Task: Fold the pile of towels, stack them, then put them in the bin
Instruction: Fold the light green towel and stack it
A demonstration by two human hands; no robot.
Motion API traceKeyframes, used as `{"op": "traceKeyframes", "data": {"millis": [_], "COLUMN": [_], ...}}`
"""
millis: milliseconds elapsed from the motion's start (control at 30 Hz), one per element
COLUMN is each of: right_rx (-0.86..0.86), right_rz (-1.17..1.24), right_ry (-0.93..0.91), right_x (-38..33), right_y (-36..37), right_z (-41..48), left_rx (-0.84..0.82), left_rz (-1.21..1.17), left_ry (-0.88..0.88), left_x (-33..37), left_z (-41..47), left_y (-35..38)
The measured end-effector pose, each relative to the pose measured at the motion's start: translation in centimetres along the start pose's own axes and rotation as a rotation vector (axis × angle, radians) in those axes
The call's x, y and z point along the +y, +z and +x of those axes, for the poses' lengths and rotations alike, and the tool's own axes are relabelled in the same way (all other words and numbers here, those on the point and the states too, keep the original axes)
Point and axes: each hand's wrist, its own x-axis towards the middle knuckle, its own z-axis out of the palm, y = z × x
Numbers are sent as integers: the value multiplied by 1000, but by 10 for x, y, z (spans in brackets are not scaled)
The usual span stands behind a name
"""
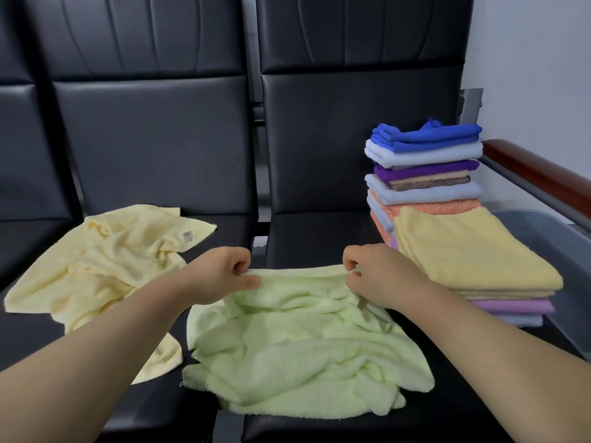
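Observation:
A crumpled light green towel lies on the black seat in front of me. My left hand pinches its far edge at the left, and my right hand pinches the same edge at the right, so the edge is stretched between them. A rumpled pale yellow towel lies unfolded on the seat to the left. On the right stand two stacks of folded towels: a near one topped by a yellow towel and a taller far one topped by a blue towel.
Black padded chairs stand side by side with a gap between the seats. A brown armrest runs along the right. A grey bin shows at the right edge, behind the stacks.

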Motion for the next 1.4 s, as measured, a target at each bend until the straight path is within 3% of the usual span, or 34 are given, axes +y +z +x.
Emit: {"op": "traceKeyframes", "data": {"millis": [300,900,1400], "right_rx": [66,-30,-231], "right_rz": [-78,165,-11], "right_ry": [76,136,180], "right_x": [2,4,-3], "right_y": [0,31,37], "right_z": [5,23,46], "left_rx": [-50,-162,-246], "left_rz": [55,92,63], "left_ry": [-20,-116,-131], "left_x": [-7,-18,-30], "left_z": [1,3,5], "left_y": [-6,2,3]}}
